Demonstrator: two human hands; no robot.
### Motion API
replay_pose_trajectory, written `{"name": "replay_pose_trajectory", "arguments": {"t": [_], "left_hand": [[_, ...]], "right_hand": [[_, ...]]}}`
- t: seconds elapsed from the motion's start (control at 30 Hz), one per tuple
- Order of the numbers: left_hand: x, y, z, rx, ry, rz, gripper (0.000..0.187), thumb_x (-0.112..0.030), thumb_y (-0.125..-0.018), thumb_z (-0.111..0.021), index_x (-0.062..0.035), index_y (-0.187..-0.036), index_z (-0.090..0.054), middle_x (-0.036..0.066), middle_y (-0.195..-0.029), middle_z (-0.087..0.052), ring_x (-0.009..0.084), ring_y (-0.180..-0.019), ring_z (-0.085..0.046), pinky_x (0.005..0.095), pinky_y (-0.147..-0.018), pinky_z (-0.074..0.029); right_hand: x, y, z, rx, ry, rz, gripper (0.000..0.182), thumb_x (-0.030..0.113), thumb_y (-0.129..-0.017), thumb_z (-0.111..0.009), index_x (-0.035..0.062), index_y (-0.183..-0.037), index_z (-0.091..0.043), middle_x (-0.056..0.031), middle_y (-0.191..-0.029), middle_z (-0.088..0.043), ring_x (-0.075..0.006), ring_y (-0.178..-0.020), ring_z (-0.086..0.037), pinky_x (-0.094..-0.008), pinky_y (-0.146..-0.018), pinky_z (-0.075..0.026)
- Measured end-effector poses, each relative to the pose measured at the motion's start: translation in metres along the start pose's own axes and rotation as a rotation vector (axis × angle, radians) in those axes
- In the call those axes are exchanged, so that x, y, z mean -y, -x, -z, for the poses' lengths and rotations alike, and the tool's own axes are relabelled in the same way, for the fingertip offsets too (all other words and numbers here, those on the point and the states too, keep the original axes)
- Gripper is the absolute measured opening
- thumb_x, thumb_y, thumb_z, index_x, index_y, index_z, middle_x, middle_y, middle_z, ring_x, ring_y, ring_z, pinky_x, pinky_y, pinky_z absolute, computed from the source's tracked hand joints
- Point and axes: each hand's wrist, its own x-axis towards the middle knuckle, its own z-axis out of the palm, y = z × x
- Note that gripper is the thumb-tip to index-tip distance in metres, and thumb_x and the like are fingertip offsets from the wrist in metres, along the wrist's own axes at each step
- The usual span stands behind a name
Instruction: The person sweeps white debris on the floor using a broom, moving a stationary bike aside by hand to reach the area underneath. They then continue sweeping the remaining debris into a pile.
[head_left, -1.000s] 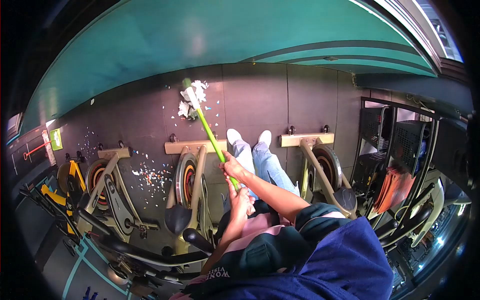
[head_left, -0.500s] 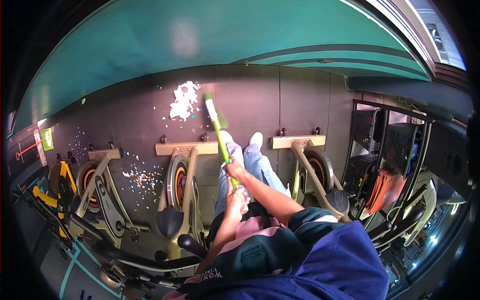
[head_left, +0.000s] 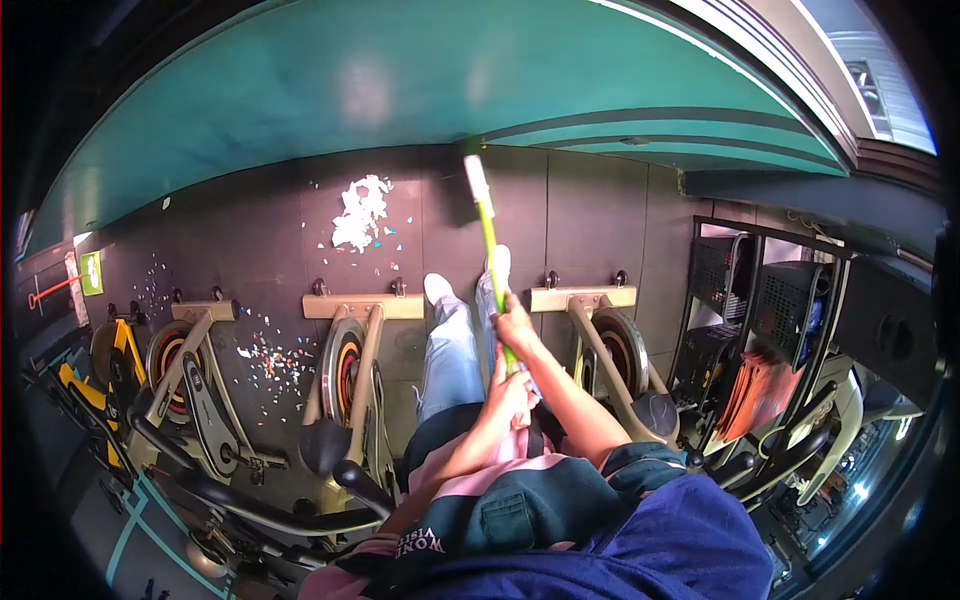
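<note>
We record: dim floor [head_left: 590, 205]; soft glare on green wall [head_left: 420, 85]; bright opening [head_left: 880, 70], upper right; blurred orange stack [head_left: 750, 398]; fisheye bowing, black corners.

Bare floor [head_left: 610, 215] leaves a passage between the wall [head_left: 380, 95] and the right bike [head_left: 583, 299], up to the rack [head_left: 725, 224]. Leftward, the green pole [head_left: 490, 235] slants across, white scraps [head_left: 360, 213] beyond; the person's legs [head_left: 450, 345] occupy the gap beside the left bike [head_left: 363, 306].

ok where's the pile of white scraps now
In the head view, the pile of white scraps lies on the floor left of the green pole, between the teal wall and an exercise bike.
</note>
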Motion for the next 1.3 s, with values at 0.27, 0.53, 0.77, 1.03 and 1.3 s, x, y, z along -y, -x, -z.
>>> {"name": "replay_pose_trajectory", "arguments": {"t": [0.27, 0.53, 0.77, 1.03, 1.3], "left_hand": [[-0.039, -0.095, -0.079, 0.172, -0.110, 0.066, 0.037, -0.011, -0.078, -0.050, -0.0130, -0.112, -0.038, 0.002, -0.064, -0.043, 0.0129, -0.046, -0.046, 0.0230, -0.037, -0.038], [-0.085, -0.125, -0.051, 0.057, 0.083, -0.045, 0.005, -0.008, -0.082, -0.045, -0.0089, -0.087, -0.045, 0.001, -0.068, -0.047, 0.0083, -0.052, -0.046, 0.0182, -0.040, -0.040], [-0.075, -0.069, -0.020, -0.088, 0.075, -0.246, 0.047, -0.012, -0.087, -0.041, -0.0229, -0.131, -0.029, -0.001, -0.064, -0.046, 0.0068, -0.047, -0.044, 0.0174, -0.038, -0.037], [-0.030, -0.021, -0.050, -0.099, 0.031, -0.059, 0.071, -0.016, -0.088, -0.041, -0.0361, -0.135, 0.008, 0.007, -0.063, -0.044, 0.0145, -0.041, -0.042, 0.0236, -0.028, -0.031], [-0.051, -0.089, -0.043, 0.063, -0.039, 0.007, 0.047, -0.008, -0.079, -0.044, -0.0167, -0.124, -0.036, 0.002, -0.065, -0.046, 0.0110, -0.046, -0.046, 0.0229, -0.035, -0.037]], "right_hand": [[-0.007, -0.118, 0.096, -0.169, 0.493, 0.012, 0.053, 0.015, -0.079, -0.045, -0.0132, -0.118, -0.025, -0.0262, -0.089, -0.059, -0.0379, -0.080, -0.060, -0.0414, -0.070, -0.049], [0.060, -0.157, 0.031, -0.043, 0.662, 0.102, 0.037, 0.014, -0.081, -0.042, -0.0149, -0.105, -0.044, -0.0218, -0.080, -0.062, -0.0298, -0.077, -0.063, -0.0347, -0.063, -0.052], [0.088, -0.097, -0.037, 0.235, 0.597, 0.110, 0.062, 0.010, -0.080, -0.042, 0.0023, -0.134, -0.014, -0.0263, -0.096, -0.058, -0.0355, -0.091, -0.057, -0.0430, -0.077, -0.046], [0.067, -0.032, 0.020, 0.230, 0.581, 0.257, 0.059, 0.011, -0.079, -0.044, 0.0002, -0.131, -0.020, -0.0279, -0.088, -0.058, -0.0391, -0.083, -0.058, -0.0460, -0.072, -0.045], [0.041, -0.101, 0.048, 0.002, 0.599, 0.038, 0.056, 0.010, -0.079, -0.042, -0.0054, -0.128, -0.021, -0.0306, -0.090, -0.057, -0.0410, -0.088, -0.057, -0.0448, -0.075, -0.047]]}}
